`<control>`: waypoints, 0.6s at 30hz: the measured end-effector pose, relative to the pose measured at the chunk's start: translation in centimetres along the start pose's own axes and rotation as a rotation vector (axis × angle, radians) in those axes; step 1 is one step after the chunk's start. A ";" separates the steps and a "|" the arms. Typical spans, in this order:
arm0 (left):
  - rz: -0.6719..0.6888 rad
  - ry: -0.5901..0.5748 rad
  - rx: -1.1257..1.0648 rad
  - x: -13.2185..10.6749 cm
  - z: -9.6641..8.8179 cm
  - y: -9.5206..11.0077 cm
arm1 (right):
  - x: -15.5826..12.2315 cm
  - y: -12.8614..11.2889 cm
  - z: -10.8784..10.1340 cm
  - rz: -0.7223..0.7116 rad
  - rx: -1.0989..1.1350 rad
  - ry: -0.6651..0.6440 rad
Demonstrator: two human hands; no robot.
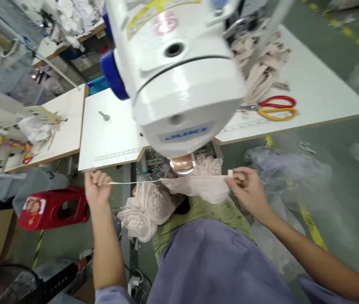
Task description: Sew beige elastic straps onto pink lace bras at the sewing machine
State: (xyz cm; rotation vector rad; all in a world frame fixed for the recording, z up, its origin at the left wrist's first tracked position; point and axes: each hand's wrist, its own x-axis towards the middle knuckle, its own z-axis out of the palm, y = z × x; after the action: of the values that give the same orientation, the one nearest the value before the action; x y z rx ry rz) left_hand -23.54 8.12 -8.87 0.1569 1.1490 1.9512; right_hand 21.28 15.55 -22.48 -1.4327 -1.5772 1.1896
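A narrow beige strap [129, 183] is stretched level across my lap. My left hand [98, 185] is closed around its left end, below the table edge. My right hand [246, 190] pinches the other end, where the strap widens into the beige mesh band of a bra [209, 188]. Lace bra cups [154, 207] hang below the strap on the left, over my lap. More beige lace [208, 164] lies behind the band. Above my hands is the white sewing machine head [184, 105], its needle area hidden from me.
Red-and-yellow handled scissors [276, 109] lie on the right tabletop [319, 80], near a pile of beige strips [266, 69]. A red plastic stool [55, 209] stands at left, with a fan [5, 283] below it. Clear plastic bags [290, 169] lie on the floor at right.
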 end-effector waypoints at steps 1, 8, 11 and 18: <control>-0.066 -0.052 0.024 -0.7 0.3 -1.0 | -0.1 0.1 0.2 -0.032 -0.051 0.040; -0.277 -0.356 0.436 -7.2 5.5 -9.7 | 0.2 -6.3 2.7 -0.249 -0.100 -0.529; -0.294 -0.382 0.565 -8.9 6.9 -12.0 | 0.9 -8.6 4.0 -0.221 0.014 -0.631; -0.058 -0.621 1.155 -10.6 9.1 -12.9 | 3.2 -10.5 3.9 -0.147 0.197 -0.709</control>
State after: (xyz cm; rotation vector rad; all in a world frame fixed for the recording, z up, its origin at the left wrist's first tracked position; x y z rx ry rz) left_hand -4.66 9.43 -10.52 1.2061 1.6333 0.8426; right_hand 13.46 18.33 -14.30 -0.7790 -1.9034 1.8231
